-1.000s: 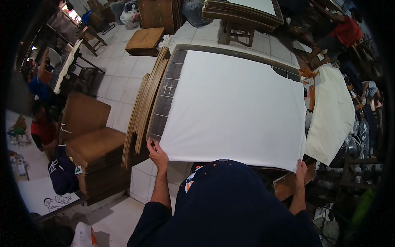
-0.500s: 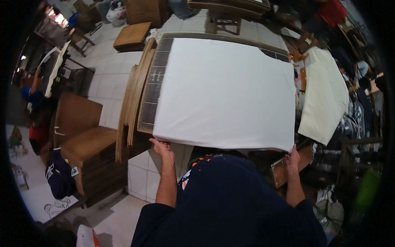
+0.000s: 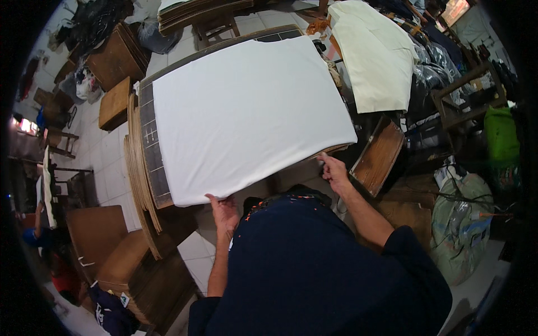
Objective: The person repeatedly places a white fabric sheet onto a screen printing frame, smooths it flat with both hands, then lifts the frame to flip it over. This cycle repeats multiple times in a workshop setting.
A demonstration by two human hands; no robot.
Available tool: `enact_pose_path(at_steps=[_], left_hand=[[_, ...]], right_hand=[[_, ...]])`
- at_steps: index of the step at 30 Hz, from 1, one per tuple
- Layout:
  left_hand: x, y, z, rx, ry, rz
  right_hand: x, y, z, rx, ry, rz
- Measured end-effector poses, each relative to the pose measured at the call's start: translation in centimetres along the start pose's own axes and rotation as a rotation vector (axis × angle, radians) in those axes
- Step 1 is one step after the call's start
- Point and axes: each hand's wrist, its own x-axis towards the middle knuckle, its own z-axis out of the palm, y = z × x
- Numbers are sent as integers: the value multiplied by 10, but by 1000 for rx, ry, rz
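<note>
A white fabric panel (image 3: 252, 106) lies over a dark board (image 3: 152, 127) marked with pale lines, its near edge slightly rumpled. At the near left part of that edge, my left hand (image 3: 225, 215) has its thumb up against the cloth and its fingers curled beneath, the fingertips partly hidden. Farther right, my right hand (image 3: 336, 172) pinches at the same edge with thumb and forefinger, other fingers curled in. Thin brown board edges (image 3: 338, 149) show under the cloth beside it.
Upright brown boards (image 3: 134, 162) lean along the table's left side. A stack of brown boards (image 3: 140, 274) stands at lower left. Cream fabric (image 3: 374, 59) lies to the right, near an open wooden box (image 3: 379, 157) and a filled plastic sack (image 3: 462, 229). A co-worker's arm shows far left.
My view has turned to the right. My right hand has left the fabric's near right corner and shifted inward along the edge; my left hand has moved inward from the left corner.
</note>
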Motion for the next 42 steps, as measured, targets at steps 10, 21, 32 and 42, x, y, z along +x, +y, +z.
enact_pose_path(at_steps=[10, 21, 32, 42], left_hand=[[-22, 0, 43, 114, -155, -37], [-19, 1, 31, 193, -38, -39], [10, 45, -10, -199, 258, 107], [41, 82, -44, 391, 1090, 638]], right_hand=[[-33, 43, 123, 63, -748, 377], [3, 17, 102, 638, -69, 112], [-6, 31, 55, -36, -78, 131], [33, 40, 16, -694, -330, 59]])
